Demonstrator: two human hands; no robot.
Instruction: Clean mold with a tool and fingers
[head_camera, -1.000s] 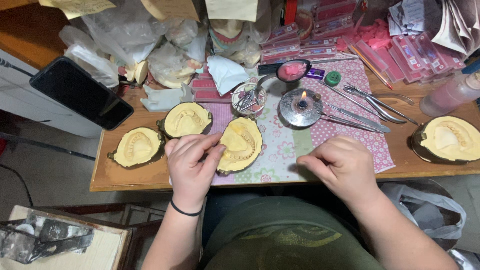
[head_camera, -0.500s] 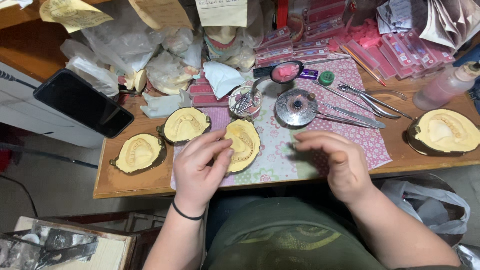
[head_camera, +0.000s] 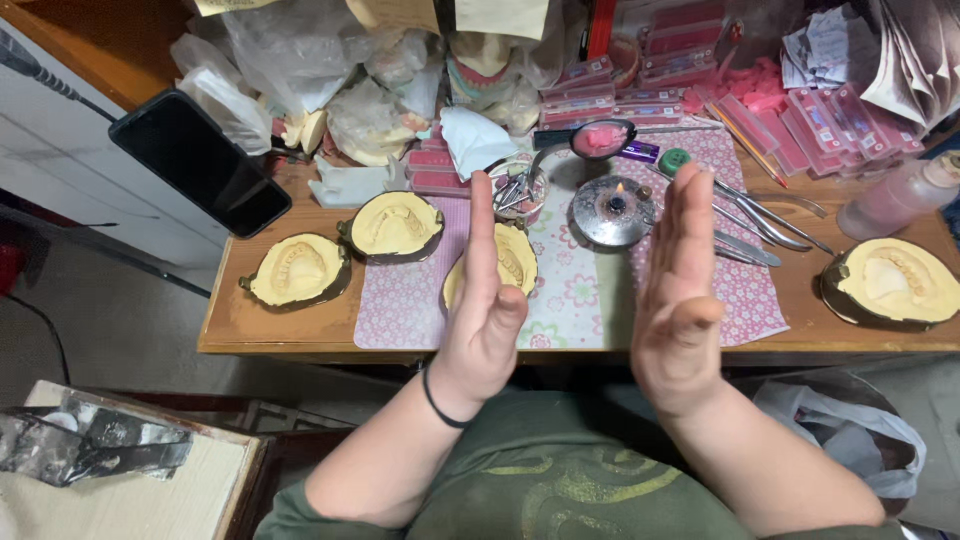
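Observation:
My left hand (head_camera: 484, 305) and my right hand (head_camera: 680, 290) are raised above the table's front edge, palms facing each other, fingers straight, holding nothing. Behind my left hand lies a yellow plaster dental mould (head_camera: 512, 262) on a pink flowered mat (head_camera: 575, 305), partly hidden by the fingers. Two more yellow moulds in dark flasks, one (head_camera: 393, 226) at the mat's left edge and one (head_camera: 298, 270) further left, lie on the wood. A fourth mould (head_camera: 890, 283) lies at the far right. A small round metal burner (head_camera: 612, 210) with a lit flame stands between my hands.
A black phone (head_camera: 200, 162) hangs over the table's left corner. Metal hand tools (head_camera: 765, 222) lie right of the burner, with a spoon of pink wax (head_camera: 603, 138) and pink tooth boxes (head_camera: 815, 125) behind. A pink bottle (head_camera: 900, 198) and plastic bags (head_camera: 300, 60) stand at the back.
Both hands lifted off the middle mould and the mat, turned upright and opened flat, palms facing each other. The camera view shifted slightly.

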